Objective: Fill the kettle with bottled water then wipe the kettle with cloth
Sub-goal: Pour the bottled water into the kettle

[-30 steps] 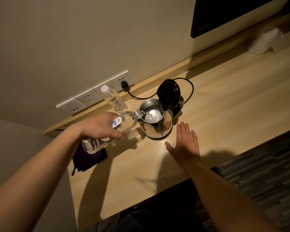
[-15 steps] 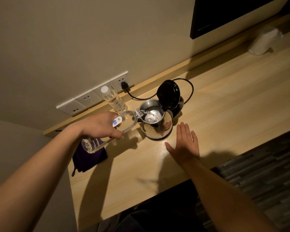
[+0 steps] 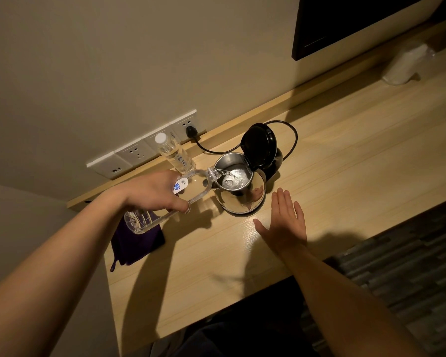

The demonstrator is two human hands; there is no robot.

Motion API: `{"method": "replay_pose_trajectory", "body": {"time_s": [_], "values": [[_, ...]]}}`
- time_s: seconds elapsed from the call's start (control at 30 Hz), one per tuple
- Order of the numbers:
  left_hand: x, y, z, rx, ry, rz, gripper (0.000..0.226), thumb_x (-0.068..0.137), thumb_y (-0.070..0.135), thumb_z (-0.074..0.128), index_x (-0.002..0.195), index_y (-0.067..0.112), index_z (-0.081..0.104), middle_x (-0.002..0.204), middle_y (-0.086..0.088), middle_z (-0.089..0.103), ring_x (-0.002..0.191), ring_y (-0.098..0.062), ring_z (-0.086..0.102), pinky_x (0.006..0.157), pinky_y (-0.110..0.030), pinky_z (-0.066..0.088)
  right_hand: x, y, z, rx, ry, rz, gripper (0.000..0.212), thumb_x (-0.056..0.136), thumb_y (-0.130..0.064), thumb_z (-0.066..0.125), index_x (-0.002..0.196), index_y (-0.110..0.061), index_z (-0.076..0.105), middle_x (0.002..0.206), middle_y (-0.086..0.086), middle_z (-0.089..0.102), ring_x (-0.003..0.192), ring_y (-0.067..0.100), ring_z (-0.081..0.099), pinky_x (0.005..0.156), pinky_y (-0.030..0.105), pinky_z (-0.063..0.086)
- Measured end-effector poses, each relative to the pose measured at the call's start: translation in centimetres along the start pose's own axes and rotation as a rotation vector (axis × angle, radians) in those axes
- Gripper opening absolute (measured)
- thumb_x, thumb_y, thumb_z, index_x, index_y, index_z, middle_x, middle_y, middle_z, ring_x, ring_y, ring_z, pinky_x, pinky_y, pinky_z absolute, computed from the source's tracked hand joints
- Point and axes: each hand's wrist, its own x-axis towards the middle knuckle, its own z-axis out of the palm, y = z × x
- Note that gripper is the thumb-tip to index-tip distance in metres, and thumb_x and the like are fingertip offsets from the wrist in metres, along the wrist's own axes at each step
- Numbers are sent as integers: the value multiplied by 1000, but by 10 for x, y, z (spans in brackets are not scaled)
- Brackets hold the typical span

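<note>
Two hands are busy. From the head view, the left hand (image 3: 152, 191) holds the tipped bottle (image 3: 170, 202) so water runs into the open kettle (image 3: 238, 188) on the counter (image 3: 345, 163). The right hand (image 3: 285, 224) lies flat and empty. A purple cloth (image 3: 137, 243) waits nearby.

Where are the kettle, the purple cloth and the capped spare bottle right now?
kettle (image 3: 245, 199), head view, on its shiny steel side wall.
purple cloth (image 3: 137, 244), head view, on its folded middle.
capped spare bottle (image 3: 177, 157), head view, on its clear body.
</note>
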Motion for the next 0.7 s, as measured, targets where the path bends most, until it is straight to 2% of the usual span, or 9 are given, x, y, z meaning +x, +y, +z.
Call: {"method": "replay_pose_trajectory", "body": {"time_s": [0.17,0.3,0.43,0.6,0.7], "values": [[0,1,-2,-14,-14,5,30,79,30,84,93,10,66,74,-4,64,61,-16,56,60,-39,48,0,0,0,6,3,5,100,90,-72,48,163,-7,26,173,12,22,161,25,17,128,48,22],[0,3,-3,-8,-10,-6,33,80,29,84,96,7,67,86,-22,70,65,-20,57,63,-40,49,-1,0,1,-2,3,5,100,89,-73,46,162,-7,27,173,12,24,161,26,19,128,48,23],[0,6,-4,-2,-12,-14,30,81,27,84,96,6,67,81,-15,69,64,-18,58,63,-38,49,1,0,1,0,1,4,100,89,-74,43,162,-7,27,173,12,25,160,26,21,127,48,25],[0,7,-5,7,-14,-25,32,81,27,83,98,5,67,89,-24,72,67,-21,58,65,-39,50,1,0,1,6,-3,7,100,89,-74,44,162,-8,27,173,12,23,161,26,19,127,48,24],[0,7,-6,8,-9,-33,29,81,27,84,95,10,66,77,-9,67,63,-17,58,61,-37,49,1,1,1,10,-2,3,100,89,-73,45,163,-7,26,173,12,22,161,26,18,128,48,23]]}}
